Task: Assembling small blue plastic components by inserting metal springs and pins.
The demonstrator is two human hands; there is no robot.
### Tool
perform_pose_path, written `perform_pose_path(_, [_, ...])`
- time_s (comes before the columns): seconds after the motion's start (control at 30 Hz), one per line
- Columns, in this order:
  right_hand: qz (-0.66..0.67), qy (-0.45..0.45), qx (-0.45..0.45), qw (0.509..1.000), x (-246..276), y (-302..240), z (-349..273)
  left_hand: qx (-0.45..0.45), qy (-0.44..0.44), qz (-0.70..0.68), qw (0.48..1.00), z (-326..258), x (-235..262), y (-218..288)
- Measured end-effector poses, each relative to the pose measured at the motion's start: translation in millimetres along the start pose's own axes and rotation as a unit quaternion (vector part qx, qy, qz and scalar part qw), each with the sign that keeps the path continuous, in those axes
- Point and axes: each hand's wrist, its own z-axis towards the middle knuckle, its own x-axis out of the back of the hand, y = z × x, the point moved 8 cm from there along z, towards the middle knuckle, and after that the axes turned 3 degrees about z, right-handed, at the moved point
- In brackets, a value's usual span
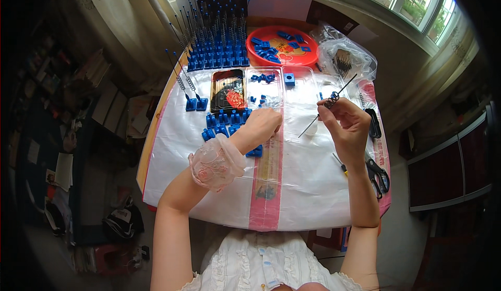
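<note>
Pinched between the fingers of my right hand [348,124] is a dark metal coil spring [332,101] with long straight wire ends, held slanting above the table. My left hand [262,125], with a sheer pink ruffled cuff at the wrist, hangs just in front of the clear plastic tray [282,93]. Its fingers are curled down, and what they hold, if anything, is hidden. Small blue pieces [263,78] lie in that tray. Beside my left hand are several blue plastic bases [222,129] in rows, some partly covered by my forearm. A blue block [289,79] sits in another clear container.
Many blue bases with upright springs [216,56] crowd the far left. A red round tray [308,56] holds blue parts, next to a plastic bag [360,58] with dark wires. Black-handled scissors [383,179] lie right. A black patterned tray [228,90] stands beside the clear one.
</note>
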Motion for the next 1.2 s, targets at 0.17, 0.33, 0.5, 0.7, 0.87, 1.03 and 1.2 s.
perform_pose_path(0.17, [0.004,0.002,0.000,1.000,0,-3,1,-0.009,0.001,0.004,1.000,1,-4,0])
perform_pose_path(0.33, [0.006,0.009,0.003,1.000,4,-8,2,-0.045,0.044,-0.001,0.998,-4,11,5])
perform_pose_path(0.5, [0.007,0.041,0.020,0.999,20,-31,-2,-0.045,0.056,-0.412,0.908,-51,49,33])
perform_pose_path(0.7, [0.027,0.014,0.002,1.000,11,-32,-5,0.040,-0.036,-0.743,0.667,-87,-32,60])
perform_pose_path(0.87, [0.046,-0.015,-0.052,0.997,0,-1,-5,0.146,-0.008,-0.864,0.481,-92,-59,49])
perform_pose_path(1.03, [0.065,-0.018,-0.074,0.995,-11,14,-4,0.149,-0.017,-0.904,0.400,-96,-65,49])
perform_pose_path(1.2, [0.051,-0.026,-0.084,0.995,-17,21,-6,0.153,-0.019,-0.913,0.378,-98,-61,50])
